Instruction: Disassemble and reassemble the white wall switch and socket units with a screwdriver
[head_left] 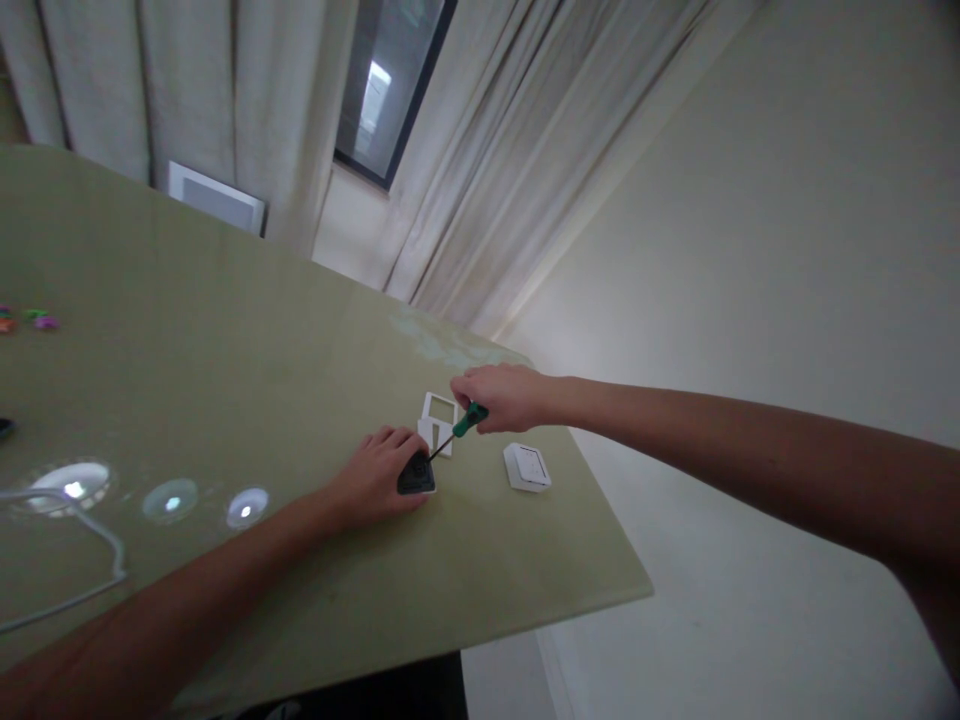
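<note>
My left hand [379,475] lies closed on a small dark switch module [417,474] and presses it to the green table [247,330]. My right hand [501,396] is closed round the green handle of a screwdriver [459,428]. Its dark shaft slopes down to the left and its tip meets the top of the module. Just behind the module lie a white square frame [439,406] and a white cover piece [442,440]. A whole white wall switch [527,466] rests to the right, below my right wrist.
A white cable [97,535] curls across the near left of the table beside bright ceiling-light reflections. Small coloured bits [34,320] lie at the far left edge. The table's right edge drops off just past the white switch. Curtains, a window and a white wall stand behind.
</note>
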